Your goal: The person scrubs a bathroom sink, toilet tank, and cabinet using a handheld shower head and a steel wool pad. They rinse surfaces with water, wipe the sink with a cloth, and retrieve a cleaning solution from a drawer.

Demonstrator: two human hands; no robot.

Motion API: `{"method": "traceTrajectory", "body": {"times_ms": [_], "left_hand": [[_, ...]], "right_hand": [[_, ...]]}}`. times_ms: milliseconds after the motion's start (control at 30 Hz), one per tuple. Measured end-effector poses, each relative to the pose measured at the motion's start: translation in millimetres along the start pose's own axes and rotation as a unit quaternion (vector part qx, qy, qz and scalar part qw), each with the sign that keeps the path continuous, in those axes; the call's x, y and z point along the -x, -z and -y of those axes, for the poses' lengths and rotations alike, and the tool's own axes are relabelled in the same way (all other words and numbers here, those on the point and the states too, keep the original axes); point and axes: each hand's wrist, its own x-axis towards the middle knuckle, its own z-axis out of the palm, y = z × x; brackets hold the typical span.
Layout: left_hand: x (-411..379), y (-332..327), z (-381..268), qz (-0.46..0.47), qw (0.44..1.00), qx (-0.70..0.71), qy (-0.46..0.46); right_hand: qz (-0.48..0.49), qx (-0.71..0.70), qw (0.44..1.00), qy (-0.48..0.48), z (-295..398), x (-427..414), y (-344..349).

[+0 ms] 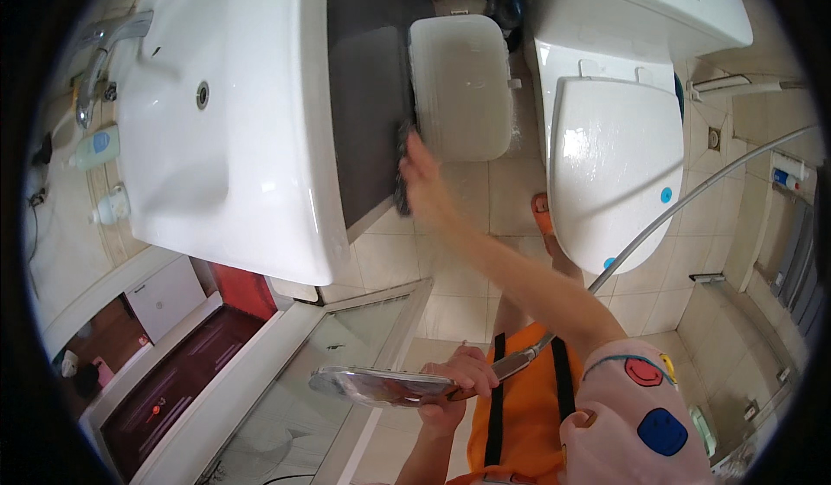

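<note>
My left hand (459,381) grips the handle of a chrome shower head (376,384), which lies roughly level before my orange shorts. From the handle's end a grey metal hose (701,186) runs past the toilet. My right arm is stretched toward the vanity cabinet (370,95) under the washbasin. My right hand (422,176), blurred by motion, holds a dark object (404,189) against the cabinet's edge; it may be a brush or a scouring pad. Just beyond this hand stands a pale plastic bin (461,89), wet on its side.
A white washbasin (272,128) with a chrome faucet is at left, soap bottles (97,147) beside it. The toilet (613,167) stands at right, its lid down and wet. A glass-panelled door (350,342) juts in at lower left. Floor tiles (454,251) lie between.
</note>
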Motion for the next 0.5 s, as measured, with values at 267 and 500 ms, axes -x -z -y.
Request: {"method": "traceTrajectory", "body": {"times_ms": [267,500], "left_hand": [[-12,3,-10,-0.011,1.0,0.007,-0.017],[-19,7,-17,-0.042,0.998,0.053,-0.011]], "right_hand": [[-0.039,0.054,0.956,0.284,112,-97,-24],[0.052,0.177,0.963,0.196,83,47,-30]]}}
